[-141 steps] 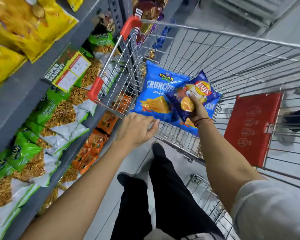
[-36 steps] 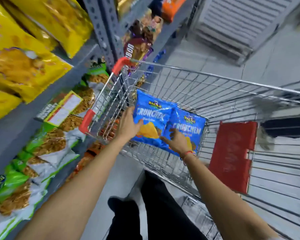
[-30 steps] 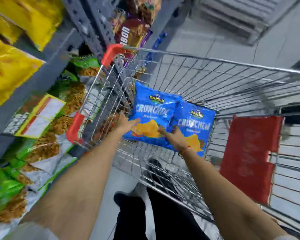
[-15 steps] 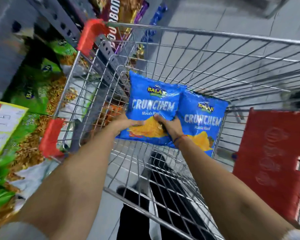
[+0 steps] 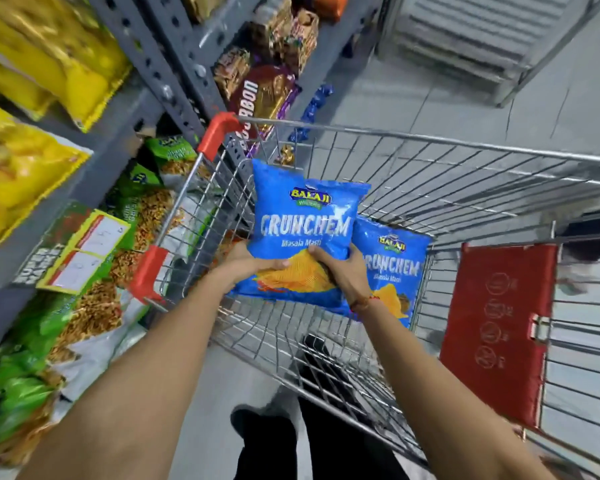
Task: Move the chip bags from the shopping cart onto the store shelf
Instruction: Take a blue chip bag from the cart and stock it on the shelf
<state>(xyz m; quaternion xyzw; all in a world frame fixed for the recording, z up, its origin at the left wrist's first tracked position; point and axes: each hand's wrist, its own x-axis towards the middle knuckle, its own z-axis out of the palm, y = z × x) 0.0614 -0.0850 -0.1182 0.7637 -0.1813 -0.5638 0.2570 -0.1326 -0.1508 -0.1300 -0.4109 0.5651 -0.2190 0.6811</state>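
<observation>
A blue Crunchem chip bag (image 5: 302,216) is held upright above the wire shopping cart (image 5: 465,174). My left hand (image 5: 248,265) grips its lower left edge and my right hand (image 5: 343,271) grips its lower right edge. A second blue Crunchem bag (image 5: 395,261) leans inside the cart behind my right hand, partly hidden by it. The grey store shelf (image 5: 94,157) runs along the left, right beside the cart.
Yellow snack bags (image 5: 25,168) fill the upper shelf and green-and-white snack bags (image 5: 94,306) the lower one. Brown biscuit packs (image 5: 260,88) sit further along. The cart's red child-seat flap (image 5: 499,327) stands at the right. My legs (image 5: 326,438) show below the cart.
Both hands closed on the front blue bag and raised it out of the cart. The view has tilted up, so more of the shelf shows.
</observation>
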